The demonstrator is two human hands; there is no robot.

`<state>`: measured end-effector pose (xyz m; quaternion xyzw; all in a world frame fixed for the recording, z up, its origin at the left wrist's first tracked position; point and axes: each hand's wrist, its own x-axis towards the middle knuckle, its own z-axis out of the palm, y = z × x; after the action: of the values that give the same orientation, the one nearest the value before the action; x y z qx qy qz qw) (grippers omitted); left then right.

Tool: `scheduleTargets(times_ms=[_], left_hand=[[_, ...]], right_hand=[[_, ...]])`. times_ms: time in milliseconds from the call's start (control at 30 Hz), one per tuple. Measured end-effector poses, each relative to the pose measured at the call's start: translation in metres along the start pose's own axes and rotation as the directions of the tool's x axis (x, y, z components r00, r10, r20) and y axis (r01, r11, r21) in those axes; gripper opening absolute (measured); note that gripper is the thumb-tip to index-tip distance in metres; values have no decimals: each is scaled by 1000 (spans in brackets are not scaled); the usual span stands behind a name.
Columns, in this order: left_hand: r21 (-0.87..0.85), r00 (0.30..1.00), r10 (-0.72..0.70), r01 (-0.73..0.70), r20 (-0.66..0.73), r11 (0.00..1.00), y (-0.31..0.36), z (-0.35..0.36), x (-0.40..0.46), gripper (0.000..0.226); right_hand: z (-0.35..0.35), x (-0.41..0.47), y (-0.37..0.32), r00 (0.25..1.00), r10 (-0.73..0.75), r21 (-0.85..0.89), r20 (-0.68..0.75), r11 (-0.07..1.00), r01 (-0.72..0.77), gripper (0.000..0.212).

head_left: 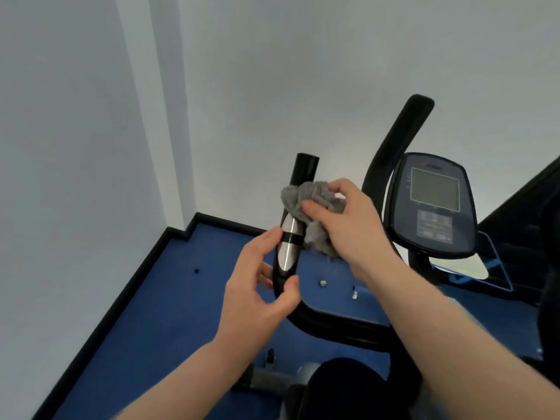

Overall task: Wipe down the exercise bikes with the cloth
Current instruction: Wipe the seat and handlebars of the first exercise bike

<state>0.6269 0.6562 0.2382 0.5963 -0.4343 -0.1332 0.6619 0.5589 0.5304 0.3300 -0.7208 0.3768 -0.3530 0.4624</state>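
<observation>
A black exercise bike stands before me, its left handlebar [303, 171] rising upright with a silver pulse sensor [290, 241] on it. My right hand [345, 225] grips a grey fluffy cloth [315, 195] and presses it against the handlebar just above the sensor. My left hand [260, 286] curls round the handlebar below the sensor, thumb on the near side and fingers behind. The bike's console [433, 204] with its screen sits to the right, and the right handlebar [397, 137] rises behind it.
White walls close the corner at left and ahead. Blue carpet [157, 298] with a black skirting edge lies below. The black saddle [345, 389] is at the bottom centre. A dark frame part [530, 213] stands at the right edge.
</observation>
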Motion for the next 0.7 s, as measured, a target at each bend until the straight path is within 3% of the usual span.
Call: scheduleTargets(times_ms=[100,233,400,567,700], left_hand=[[-3,1000,-24,24,6,1000,1,-2,-1,60],[-67,997,-77,78,23,995,2,-5,-4,57],[-38,986,-140,143,86,989,4,-18,-1,55],[-37,992,-84,88,93,995,9,-33,1,27],[-55,992,-96,101,85,993,8,-33,-2,26]], right_hand=[[6,0,-6,996,-79,-35,-42,996,78,20],[10,-22,-1,950,-263,-331,168,893,306,29],[8,-6,-5,949,-307,-256,79,914,316,24],[-4,-23,3,912,-303,-277,276,884,377,27],[-1,-24,1,918,-317,-339,239,859,385,26]])
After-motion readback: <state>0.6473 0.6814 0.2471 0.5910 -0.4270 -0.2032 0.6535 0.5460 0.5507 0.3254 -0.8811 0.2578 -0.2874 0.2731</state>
